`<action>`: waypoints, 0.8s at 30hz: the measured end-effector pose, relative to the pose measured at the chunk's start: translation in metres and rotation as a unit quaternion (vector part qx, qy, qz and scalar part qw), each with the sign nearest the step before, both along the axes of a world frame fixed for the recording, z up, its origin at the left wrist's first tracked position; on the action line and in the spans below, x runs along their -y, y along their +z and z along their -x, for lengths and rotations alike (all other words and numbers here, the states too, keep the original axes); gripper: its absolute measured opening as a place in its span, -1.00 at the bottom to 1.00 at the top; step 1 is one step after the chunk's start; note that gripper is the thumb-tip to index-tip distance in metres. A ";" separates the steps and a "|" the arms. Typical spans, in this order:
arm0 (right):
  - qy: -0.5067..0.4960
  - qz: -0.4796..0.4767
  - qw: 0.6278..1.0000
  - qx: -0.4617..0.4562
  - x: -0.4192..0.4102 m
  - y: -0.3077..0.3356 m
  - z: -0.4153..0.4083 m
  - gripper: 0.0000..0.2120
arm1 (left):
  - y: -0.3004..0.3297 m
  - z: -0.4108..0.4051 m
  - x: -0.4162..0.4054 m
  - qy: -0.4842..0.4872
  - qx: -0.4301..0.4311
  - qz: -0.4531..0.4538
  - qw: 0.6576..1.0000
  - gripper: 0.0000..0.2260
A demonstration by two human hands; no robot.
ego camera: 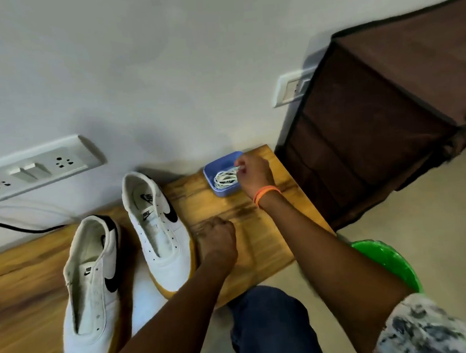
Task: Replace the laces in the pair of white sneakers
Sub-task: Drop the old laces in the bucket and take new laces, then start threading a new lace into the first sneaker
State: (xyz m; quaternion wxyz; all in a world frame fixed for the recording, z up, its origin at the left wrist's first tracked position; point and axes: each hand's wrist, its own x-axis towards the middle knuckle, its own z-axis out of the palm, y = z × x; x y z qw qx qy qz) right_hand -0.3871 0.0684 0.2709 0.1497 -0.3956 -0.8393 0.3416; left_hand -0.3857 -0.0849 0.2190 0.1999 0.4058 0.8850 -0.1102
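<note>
— Where are the sneakers?

— Both on the wooden tabletop [258, 245], side by side, neither with laces in the eyelets. The left sneaker [93, 291] is nearer us; the right sneaker [158, 230] sits further back, its heel toward the wall, with a white sheet [144, 299] under it, I think.

— And the laces?

— A bundle of white laces [224, 179] lies in a small blue plastic box [217, 168] at the far corner of the tabletop, near the wall.

— The hands?

— The right hand [253, 175], with an orange band [265, 194] on the wrist, is at the box, its fingertips pinching the laces. The left hand [218, 238] is clenched into a fist, holding nothing, just beside the right sneaker's toe.

— Anything else around?

— A white socket strip [35, 168] on the wall, a black cable [25, 229] below it, a brown fabric cabinet [386, 117] to the right, and a green bin [390, 262] on the floor.
</note>
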 end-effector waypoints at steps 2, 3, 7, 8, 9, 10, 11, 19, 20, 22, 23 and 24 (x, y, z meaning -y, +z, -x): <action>0.141 -0.139 0.971 0.136 -0.009 0.001 0.029 -0.69 | -0.008 0.010 -0.002 -0.013 -0.010 0.003 1.000 -0.57; 0.190 -0.192 0.942 0.202 -0.012 0.002 0.040 -0.66 | -0.011 0.012 -0.002 -0.020 -0.010 -0.001 1.000 -0.59; 0.284 -0.298 0.838 0.359 -0.016 -0.011 0.069 -0.67 | -0.018 0.016 -0.002 -0.029 0.014 -0.026 0.999 -0.58; 0.299 -0.315 0.818 0.377 -0.014 -0.015 0.073 -0.69 | -0.018 0.018 -0.001 -0.031 0.015 -0.034 0.999 -0.57; 0.309 -0.328 0.803 0.390 -0.013 -0.019 0.076 -0.73 | -0.017 0.018 -0.001 -0.034 0.014 -0.040 0.999 -0.56; 0.314 -0.335 0.795 0.396 -0.012 -0.021 0.076 -0.77 | -0.017 0.018 -0.002 -0.034 0.017 -0.045 0.998 -0.56; 0.314 -0.342 0.792 0.396 -0.011 -0.023 0.077 -0.80 | -0.017 0.019 -0.001 -0.033 0.022 -0.050 0.998 -0.57; 0.221 -0.252 0.900 0.280 -0.032 -0.010 0.064 -0.86 | -0.017 0.018 0.003 -0.022 0.046 -0.067 0.996 -0.50; 0.204 -0.230 0.915 0.263 -0.037 -0.005 0.061 -0.88 | -0.017 0.017 0.004 -0.019 0.054 -0.066 0.996 -0.48; 0.164 -0.172 0.947 0.215 -0.045 0.010 0.055 -0.94 | -0.015 0.019 0.007 -0.012 0.080 -0.077 0.994 -0.51; 0.147 -0.143 0.961 0.185 -0.048 0.019 0.052 -0.95 | -0.013 0.020 0.009 -0.008 0.096 -0.090 0.991 -0.56; 0.132 -0.116 0.973 0.152 -0.053 0.025 0.049 -0.93 | -0.010 0.022 0.011 0.000 0.117 -0.110 0.987 -0.61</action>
